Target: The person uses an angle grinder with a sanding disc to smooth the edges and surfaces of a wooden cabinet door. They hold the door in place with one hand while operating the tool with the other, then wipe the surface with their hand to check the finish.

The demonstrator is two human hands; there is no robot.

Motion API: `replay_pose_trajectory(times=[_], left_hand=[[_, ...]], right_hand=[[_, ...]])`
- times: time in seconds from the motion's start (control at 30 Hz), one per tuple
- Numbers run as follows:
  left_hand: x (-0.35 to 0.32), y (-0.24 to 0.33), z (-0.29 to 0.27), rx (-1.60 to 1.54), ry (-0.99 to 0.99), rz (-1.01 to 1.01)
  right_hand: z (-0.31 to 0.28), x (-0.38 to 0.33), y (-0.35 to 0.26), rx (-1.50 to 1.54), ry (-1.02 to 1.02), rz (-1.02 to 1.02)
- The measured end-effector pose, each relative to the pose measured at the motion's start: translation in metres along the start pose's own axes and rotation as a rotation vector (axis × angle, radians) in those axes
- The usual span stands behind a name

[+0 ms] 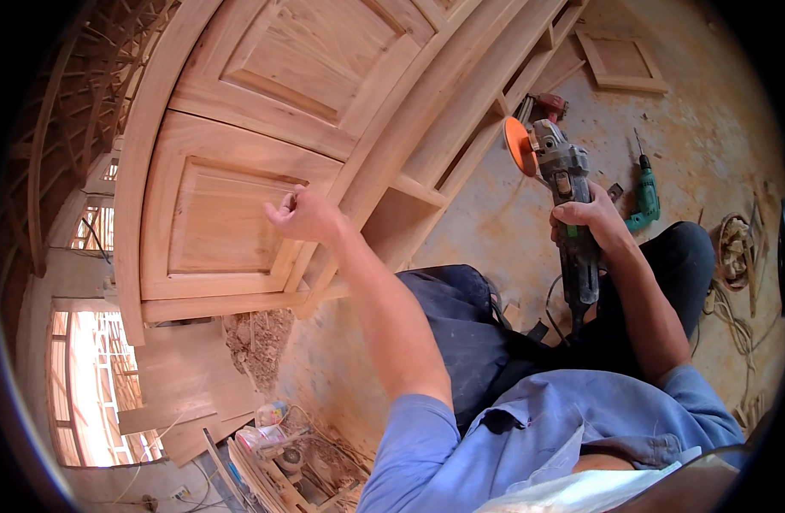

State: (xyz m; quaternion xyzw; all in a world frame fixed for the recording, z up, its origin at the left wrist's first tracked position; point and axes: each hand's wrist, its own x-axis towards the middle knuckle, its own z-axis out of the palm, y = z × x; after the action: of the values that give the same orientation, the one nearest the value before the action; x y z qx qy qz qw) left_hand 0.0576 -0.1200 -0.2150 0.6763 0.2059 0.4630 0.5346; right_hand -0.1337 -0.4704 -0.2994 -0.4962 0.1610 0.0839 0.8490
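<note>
My left hand [302, 214] reaches out with fingers bunched and touches the corner moulding of a raised panel on a large unfinished wooden door [238, 111]. My right hand [590, 218] grips the grey body of an angle grinder [565, 184], held off the door to the right. Its orange sanding disc [520, 145] points up and left. The grinder's cord trails down past my knee.
A green power drill [644, 198] lies on the concrete floor at right, near a small wooden panel frame [623, 61] and coiled rope [734, 256]. Wood offcuts, plastic bottles [268, 426] and tools lie at lower left. A red tool [548, 106] rests beside the door frame.
</note>
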Motion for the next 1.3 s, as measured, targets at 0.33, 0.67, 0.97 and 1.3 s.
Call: replay_pose_trajectory(times=[0.33, 0.67, 0.97, 1.3], left_hand=[[-0.022, -0.023, -0.064, 0.148, -0.483, -0.330], [-0.044, -0.046, -0.159, 0.674, -0.710, -0.021], [-0.117, -0.011, -0.223, 1.066, -0.664, 0.387], [-0.148, -0.018, -0.256, 1.080, -0.635, 0.553]], right_hand=[[0.005, -0.008, 0.000, 0.044, -0.036, 0.009], [0.009, -0.010, 0.004, 0.146, -0.083, -0.021], [0.005, -0.018, -0.002, 0.260, -0.065, -0.042], [-0.007, -0.016, 0.001, 0.390, -0.017, -0.052]])
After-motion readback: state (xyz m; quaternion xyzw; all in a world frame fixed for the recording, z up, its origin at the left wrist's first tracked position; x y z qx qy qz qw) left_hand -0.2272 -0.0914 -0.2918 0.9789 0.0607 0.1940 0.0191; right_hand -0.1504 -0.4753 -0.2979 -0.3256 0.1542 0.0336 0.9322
